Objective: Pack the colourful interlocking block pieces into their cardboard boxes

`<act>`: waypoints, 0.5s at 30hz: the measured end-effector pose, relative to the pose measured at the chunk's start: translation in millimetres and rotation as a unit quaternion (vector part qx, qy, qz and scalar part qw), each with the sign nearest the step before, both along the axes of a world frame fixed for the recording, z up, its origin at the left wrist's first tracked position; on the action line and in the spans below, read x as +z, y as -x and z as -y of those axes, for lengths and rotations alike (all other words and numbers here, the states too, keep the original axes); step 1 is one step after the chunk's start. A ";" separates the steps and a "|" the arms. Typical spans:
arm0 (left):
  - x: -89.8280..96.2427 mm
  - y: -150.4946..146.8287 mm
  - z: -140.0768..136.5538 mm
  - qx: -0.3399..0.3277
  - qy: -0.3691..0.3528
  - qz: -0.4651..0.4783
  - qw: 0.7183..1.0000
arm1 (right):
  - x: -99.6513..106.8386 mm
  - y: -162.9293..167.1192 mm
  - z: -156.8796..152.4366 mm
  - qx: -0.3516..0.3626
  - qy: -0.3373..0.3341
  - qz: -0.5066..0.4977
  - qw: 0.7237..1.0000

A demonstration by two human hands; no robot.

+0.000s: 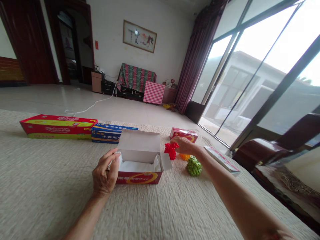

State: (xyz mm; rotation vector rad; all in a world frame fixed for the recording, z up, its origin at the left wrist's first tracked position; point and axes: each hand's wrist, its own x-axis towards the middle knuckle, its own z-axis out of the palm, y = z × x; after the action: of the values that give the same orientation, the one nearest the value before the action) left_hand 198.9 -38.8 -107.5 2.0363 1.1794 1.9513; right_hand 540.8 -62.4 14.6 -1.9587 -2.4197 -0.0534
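Observation:
A red cardboard box (142, 178) stands on the quilted cover in front of me, its lid raised and a side flap folded out on the right. White lining (137, 166) shows inside it. My left hand (106, 171) grips the box's left wall, thumb near the inner edge. To the right of the box, my right hand (184, 145) closes on a bright red knobbly ornament (170, 151); some of its fingers are hidden. Beneath the right wrist lies an orange knobbly piece (185, 156), partly covered. A green knobbly ball (194, 166) rests beside the forearm.
A long red and yellow-green box (58, 128) and a blue box (112, 129) lie in a row at the far left. Behind my right hand is a smaller red box (185, 132). A flat white box or book (221, 160) lies right of my forearm.

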 end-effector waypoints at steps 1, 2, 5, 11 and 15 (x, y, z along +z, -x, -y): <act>0.0 0.0 0.2 0.000 0.001 0.000 1.000 | 2.5 3.2 6.8 0.001 0.003 0.001 1.000; -0.1 -0.2 0.4 -0.001 0.002 0.001 1.000 | 3.6 7.4 14.8 0.003 0.010 0.004 1.000; -0.2 -0.9 0.8 -0.002 0.005 0.004 1.000 | -4.4 24.9 43.1 0.014 0.045 0.022 0.999; 0.5 -1.5 1.5 -0.007 0.016 0.016 1.000 | -27.6 42.3 78.4 0.043 0.089 -0.005 0.995; 0.6 -0.8 2.0 -0.020 0.028 0.021 0.999 | -15.1 25.1 57.3 0.036 0.025 -0.038 0.998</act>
State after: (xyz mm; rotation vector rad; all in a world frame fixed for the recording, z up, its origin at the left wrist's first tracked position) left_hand 199.7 -40.8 -106.9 1.9661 1.1618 1.9112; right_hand 515.8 -119.6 -0.5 -1.8558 -2.4639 0.0826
